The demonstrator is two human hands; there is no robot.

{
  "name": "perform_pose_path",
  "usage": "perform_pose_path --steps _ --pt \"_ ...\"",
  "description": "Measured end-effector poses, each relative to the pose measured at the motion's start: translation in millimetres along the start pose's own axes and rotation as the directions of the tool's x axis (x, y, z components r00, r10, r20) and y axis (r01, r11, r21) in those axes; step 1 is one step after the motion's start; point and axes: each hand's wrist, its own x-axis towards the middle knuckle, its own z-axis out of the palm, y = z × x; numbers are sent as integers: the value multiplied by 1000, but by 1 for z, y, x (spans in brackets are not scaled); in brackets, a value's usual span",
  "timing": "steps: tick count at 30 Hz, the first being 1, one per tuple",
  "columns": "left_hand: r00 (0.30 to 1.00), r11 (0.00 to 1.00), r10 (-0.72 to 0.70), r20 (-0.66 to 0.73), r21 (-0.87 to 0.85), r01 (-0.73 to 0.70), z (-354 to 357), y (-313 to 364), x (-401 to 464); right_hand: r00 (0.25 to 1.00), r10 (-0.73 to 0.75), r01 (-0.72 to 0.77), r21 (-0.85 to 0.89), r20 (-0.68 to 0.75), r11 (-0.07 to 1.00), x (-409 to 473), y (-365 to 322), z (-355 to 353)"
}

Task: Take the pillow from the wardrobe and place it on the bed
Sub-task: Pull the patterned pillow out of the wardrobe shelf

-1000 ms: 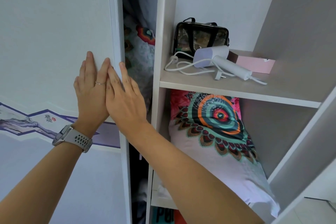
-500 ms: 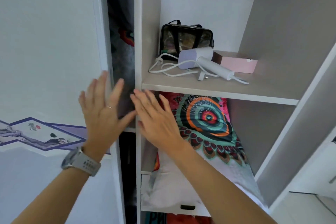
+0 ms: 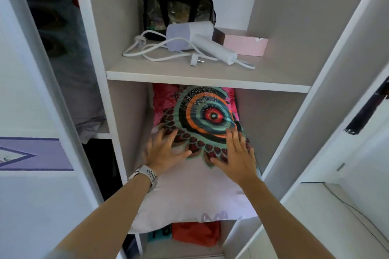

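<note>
Pillow sits in the wardrobe, in the compartment under the upper shelf, leaning back and filling most of that space. Its cover is pale lilac at the near end, with a bright round pattern of teal, orange, red and pink toward the back. Its near edge hangs slightly over the front of the board it rests on.

I see both of my hands lying flat on top of the pillow. My left hand rests on its left side, fingers spread wide, with a thin ring on one finger and a pale watch on the wrist. My right hand rests on its right side, fingers also spread and pointing inward toward the back. Neither hand is closed around the fabric.

On the upper shelf lies a white hair dryer with its loose cord and plug beside it. Behind it stands a clear, black-trimmed bag, and a pink box lies just to the right. Below the pillow, something orange-red shows in the lower compartment.
</note>
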Motion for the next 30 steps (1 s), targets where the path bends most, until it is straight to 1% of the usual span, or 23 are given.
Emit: perform_pose_path --steps 2,3,5,6,7,9,11,12,15,18,21,23,25,27,30 --pt "996 997 -67 57 -29 69 14 -5 5 986 131 -140 85 99 987 0 15 14" --pt "993 994 -95 75 -48 98 20 -7 7 967 207 -227 137 146 964 1 22 22" --pt "982 984 -158 105 -61 165 31 -13 8 904 333 -395 226 269 890 1 34 38" --pt "973 975 -198 119 -81 209 35 -16 8 865 367 -463 259 344 848 1 39 46" --pt "962 957 -240 130 -137 257 38 -18 8 828 391 -517 280 401 809 0 44 52" --pt "941 886 -307 141 -319 337 42 -22 10 783 449 -585 263 430 768 -2 50 64" --pt "932 806 -333 144 -469 361 42 -24 13 761 492 -614 229 423 755 0 54 68" --pt "930 786 -338 146 -500 364 42 -23 15 753 497 -624 228 431 748 2 55 68" --pt "923 779 -352 156 -497 381 45 -20 15 730 489 -653 277 477 705 13 59 67" --pt "907 749 -386 167 -516 415 47 -20 15 724 495 -669 312 481 675 20 63 70" --pt "907 762 -379 184 -494 418 46 -21 13 707 512 -681 272 488 680 20 68 74" --pt "920 781 -346 183 -487 391 44 -23 13 694 523 -683 224 494 695 17 71 75" --pt "933 802 -310 181 -477 359 45 -25 13 688 525 -689 223 501 690 12 75 74" --pt "946 820 -286 154 -471 325 45 -28 13 686 521 -697 252 508 672 9 77 75" --pt "958 829 -263 115 -480 285 45 -28 9 650 530 -741 300 546 601 7 80 75"
